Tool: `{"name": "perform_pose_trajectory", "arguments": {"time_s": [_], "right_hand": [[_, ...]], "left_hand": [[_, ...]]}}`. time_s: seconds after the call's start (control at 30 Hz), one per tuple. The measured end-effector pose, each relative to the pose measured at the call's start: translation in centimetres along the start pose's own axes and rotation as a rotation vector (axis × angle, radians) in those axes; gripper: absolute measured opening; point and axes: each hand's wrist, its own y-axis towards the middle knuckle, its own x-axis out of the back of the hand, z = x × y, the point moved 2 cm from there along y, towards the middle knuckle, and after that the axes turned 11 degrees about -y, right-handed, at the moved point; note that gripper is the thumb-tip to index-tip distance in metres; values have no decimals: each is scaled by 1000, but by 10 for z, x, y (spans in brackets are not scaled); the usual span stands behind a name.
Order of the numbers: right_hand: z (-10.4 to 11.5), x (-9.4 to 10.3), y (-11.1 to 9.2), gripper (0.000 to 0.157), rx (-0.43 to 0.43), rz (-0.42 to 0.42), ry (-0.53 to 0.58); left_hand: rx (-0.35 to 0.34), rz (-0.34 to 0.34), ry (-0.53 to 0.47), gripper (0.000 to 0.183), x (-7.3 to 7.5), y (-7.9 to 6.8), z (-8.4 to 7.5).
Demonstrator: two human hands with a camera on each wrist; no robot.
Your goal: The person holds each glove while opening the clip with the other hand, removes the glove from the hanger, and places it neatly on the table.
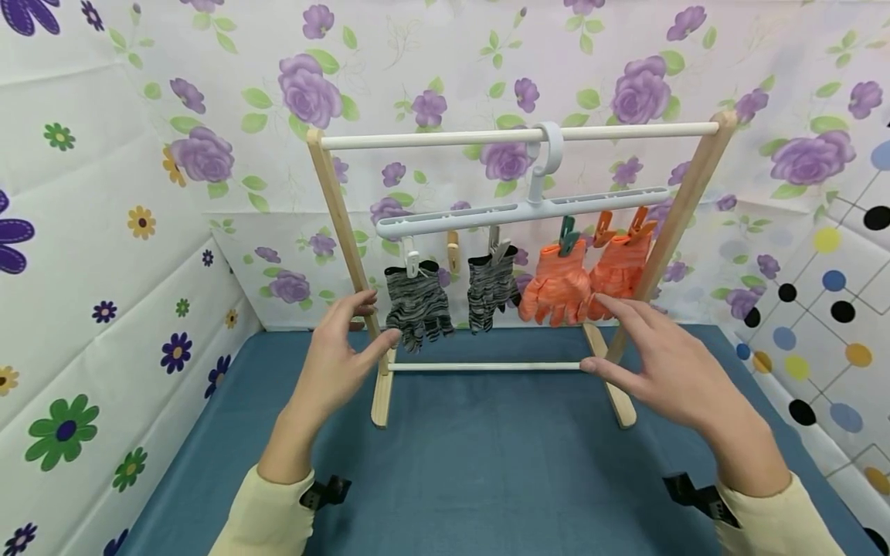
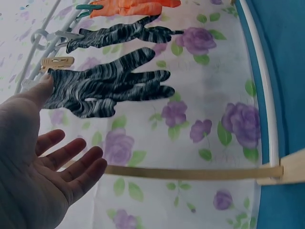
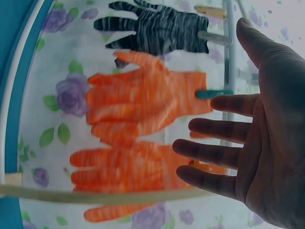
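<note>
A white hanger (image 1: 459, 219) hooks over the top rod of a wooden rack (image 1: 681, 208). Clothespins hold two black-and-grey gloves (image 1: 417, 303) and two orange gloves (image 1: 554, 286) below it. My left hand (image 1: 334, 359) is by the rack's left post, palm inward, fingers spread and holding nothing. In the left wrist view, its thumb overlaps the cuff of a grey glove (image 2: 105, 86); contact cannot be told. My right hand (image 1: 667, 367) is before the right post, its fingers extended and holding nothing. In the right wrist view, its fingertips overlap an orange glove (image 3: 119, 167).
A bare wooden clothespin (image 1: 453, 251) hangs between the grey gloves; a green clothespin (image 1: 568, 235) and orange clothespins (image 1: 603, 228) grip the orange ones. The rack stands on a blue cloth (image 1: 480, 463). Flowered sheets (image 1: 417, 62) line the back and sides.
</note>
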Motion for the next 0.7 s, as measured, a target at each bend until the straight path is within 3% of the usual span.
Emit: {"name": "perform_pose_trajectory", "arguments": {"time_s": [0.5,0.7], "right_hand": [[48,-3,27,89,170,-24,83],[73,-3,39,90,213,-21,154]], "left_hand": [[85,-107,-261,50,-18,21,-8],[100,-139,-308,40,-21,28,-10]]}}
